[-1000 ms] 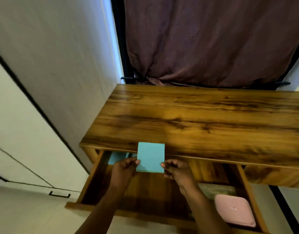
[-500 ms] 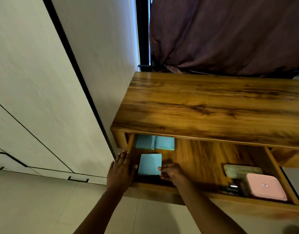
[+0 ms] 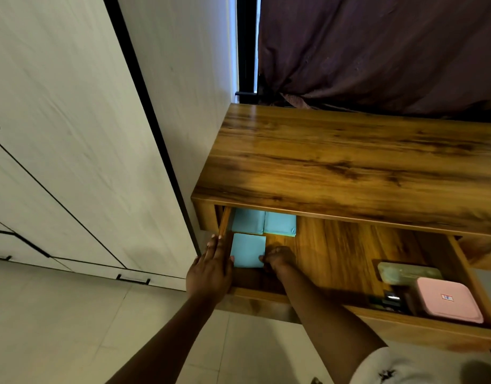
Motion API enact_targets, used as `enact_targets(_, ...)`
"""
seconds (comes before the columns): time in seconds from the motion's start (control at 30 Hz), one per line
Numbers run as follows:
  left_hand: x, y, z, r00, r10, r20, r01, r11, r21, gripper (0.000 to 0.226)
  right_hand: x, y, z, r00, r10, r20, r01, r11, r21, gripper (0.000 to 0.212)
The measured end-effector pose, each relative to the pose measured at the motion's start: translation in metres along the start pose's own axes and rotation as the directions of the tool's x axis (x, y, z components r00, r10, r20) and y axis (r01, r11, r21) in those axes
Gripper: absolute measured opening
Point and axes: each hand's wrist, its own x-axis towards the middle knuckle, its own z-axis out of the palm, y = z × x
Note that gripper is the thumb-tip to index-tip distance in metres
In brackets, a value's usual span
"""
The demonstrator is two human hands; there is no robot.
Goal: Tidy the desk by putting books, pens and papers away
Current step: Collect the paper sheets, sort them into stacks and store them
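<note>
An open wooden drawer [image 3: 349, 250] juts toward the viewer beneath a bare wooden desk top [image 3: 349, 162]; a second ago both hands held a teal pad [image 3: 248, 250] upright in front of the desk edge, and it has since been lowered, so it now lies flat and face up in the drawer's front left corner, at lower centre of the frame; this paper item looks as good as stowed, with only the release and the closing of the drawer left to do; the left hand [image 3: 211, 268] has let go of the pad and lies flat along the drawer's left wall [image 3: 225, 220], fingers straight and close together; the right hand [image 3: 279, 259] has its fingers curled, tips pinching the pad's lower right corner; the pad is nearly square, its slightly longer axis running from the drawer's front toward its back, up the frame, its edges parallel to the left wall; two more teal pads [image 3: 280, 223] sit side by side just behind it, partly under the desk top; a pink case [image 3: 446, 302] lies well apart at lower right.
</note>
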Motion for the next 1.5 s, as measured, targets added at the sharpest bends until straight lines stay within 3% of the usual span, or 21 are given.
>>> enact_targets(0.33, 0.002, -0.002, 0.003, 1.0, 0.01, 0.009, -0.011, 0.999, 0.04, 0.061, 0.009, -0.003, 0.011, 1.0, -0.008, -0.014, 0.009, 0.996, 0.088, 0.028)
enact_targets(0.6, 0.003, -0.002, 0.005, 1.0, 0.021, 0.004, -0.022, 0.998, 0.062, 0.061, 0.014, -0.001, 0.014, 0.991, -0.132, -0.003, 0.132, 0.991, 0.037, 0.02)
enact_targets(0.7, 0.001, -0.004, 0.007, 0.997, 0.067, -0.031, -0.065, 0.996, 0.061, 0.069, 0.022, -0.003, -0.001, 0.977, -0.164, -0.133, 0.171, 0.984, 0.04, 0.024)
enact_targets(0.77, 0.0, -0.005, 0.009, 0.993, 0.105, -0.056, -0.103, 0.994, 0.034, 0.077, 0.035, 0.001, -0.017, 0.952, -0.096, -0.29, 0.126, 0.988, 0.086, 0.029)
enact_targets(0.87, -0.001, -0.005, 0.009, 0.989, 0.122, -0.082, -0.121, 0.993, 0.007, 0.08, 0.059, 0.01, -0.042, 0.929, 0.007, -0.369, 0.058, 0.985, 0.164, 0.028)
enact_targets(1.1, 0.0, -0.004, 0.01, 0.99, 0.114, -0.082, -0.112, 0.993, 0.032, 0.08, 0.093, 0.012, -0.045, 0.964, -0.064, -0.259, 0.056, 0.998, -0.038, 0.031)
enact_targets(1.2, 0.0, -0.006, 0.01, 0.989, 0.126, -0.073, -0.123, 0.992, 0.039, 0.078, 0.075, 0.008, -0.05, 0.96, -0.091, -0.266, 0.056, 0.989, -0.139, 0.039)
enact_targets(1.27, 0.0, -0.007, 0.009, 0.988, 0.143, -0.064, -0.14, 0.989, 0.04, 0.077, 0.042, 0.012, -0.058, 0.954, -0.167, -0.25, 0.131, 0.979, -0.155, 0.046)
enact_targets(1.37, -0.004, -0.008, 0.008, 0.973, 0.225, -0.051, -0.221, 0.973, 0.072, 0.072, -0.025, 0.043, -0.074, 0.908, -0.374, -0.19, 0.284, 0.881, -0.379, 0.05)
enact_targets(1.5, -0.02, -0.009, 0.012, 0.917, 0.395, -0.057, -0.377, 0.904, 0.2, 0.064, -0.09, 0.103, -0.105, 0.799, -0.523, -0.296, 0.227, 0.719, -0.657, 0.045)
